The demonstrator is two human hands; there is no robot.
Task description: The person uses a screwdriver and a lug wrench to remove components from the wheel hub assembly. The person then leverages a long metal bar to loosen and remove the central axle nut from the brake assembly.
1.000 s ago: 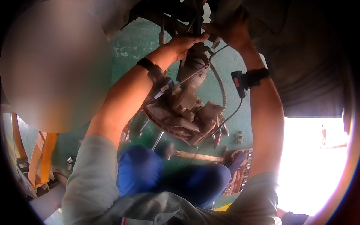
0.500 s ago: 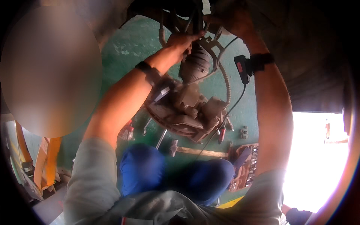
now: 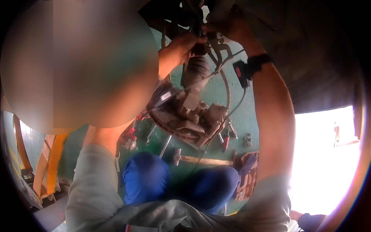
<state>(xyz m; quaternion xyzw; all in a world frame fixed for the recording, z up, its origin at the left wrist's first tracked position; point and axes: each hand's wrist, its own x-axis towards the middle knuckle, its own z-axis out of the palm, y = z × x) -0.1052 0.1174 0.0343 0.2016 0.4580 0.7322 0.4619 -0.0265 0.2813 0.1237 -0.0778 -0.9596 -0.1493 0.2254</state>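
Observation:
Both arms reach up to a vehicle's wheel assembly at the top middle. My left hand (image 3: 179,48) has its fingers closed near a dark upright part above a ribbed rubber boot (image 3: 197,69); what they grip is hard to make out. Facing it from the right, my right hand (image 3: 233,28) is in shadow with its fingers curled in at the same spot; what they hold is hidden. Below the boot hang the rusty hub and brake disc (image 3: 176,127). A metal bracket (image 3: 222,48) and a spring-wrapped hose (image 3: 227,87) run beside my right hand.
On the green floor lie a wooden-handled hammer (image 3: 205,159), a red-handled screwdriver (image 3: 226,144), a metal bar (image 3: 165,146) and a socket case (image 3: 246,185). A red tool (image 3: 129,138) lies at left. Orange boards (image 3: 54,166) stand far left. A blurred patch covers the upper left.
The view has shifted slightly, so the right arm appears further left. Both hands stay at the same spot above the boot. The blurred patch now covers part of my left forearm.

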